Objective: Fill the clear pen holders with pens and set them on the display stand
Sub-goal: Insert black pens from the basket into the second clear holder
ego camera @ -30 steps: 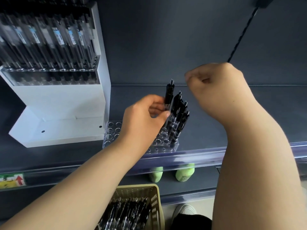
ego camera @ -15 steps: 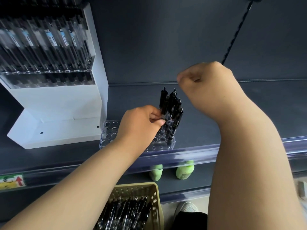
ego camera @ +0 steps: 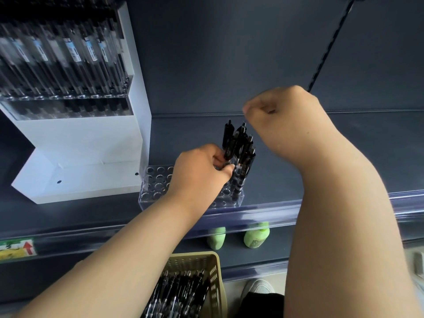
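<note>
Clear pen holder [ego camera: 158, 187] is sitting on the dark shelf [ego camera: 332, 161] near its front edge, just beside the base of the white display stand [ego camera: 87, 143], not on the stand. Its left holes are showing empty. Black pens [ego camera: 243, 154] are standing upright in a tight cluster at its right end, clicker tops pointing up.

Left hand [ego camera: 199, 173] is reaching in over the middle of the holder, covering part of it. Its fingers are curling in and pinching the barrel of the leftmost pen of the cluster between thumb and fingertips.

Right hand [ego camera: 282, 115] is hovering above and to the right of the pen tops, not touching them. Fingers are curling tight together, thumb against forefinger. It is blurry, and I cannot tell if anything is inside the fist.

The display stand is holding a clear rack full of pens [ego camera: 68, 53], which are leaning back in rows in its upper tier.

A thin black cord [ego camera: 330, 44] is hanging diagonally in front of the back panel, ending behind the right hand.

Below the shelf edge two green bottles [ego camera: 255, 236] are standing on the lower shelf. A label with a red arrow [ego camera: 16, 250] is sitting in the clear price strip at far left.

A beige slotted basket [ego camera: 213, 271] loaded with more black pens [ego camera: 179, 294] is showing at bottom centre, under the left forearm. A pale shoe [ego camera: 257, 289] is peeking out on the floor beside it.
</note>
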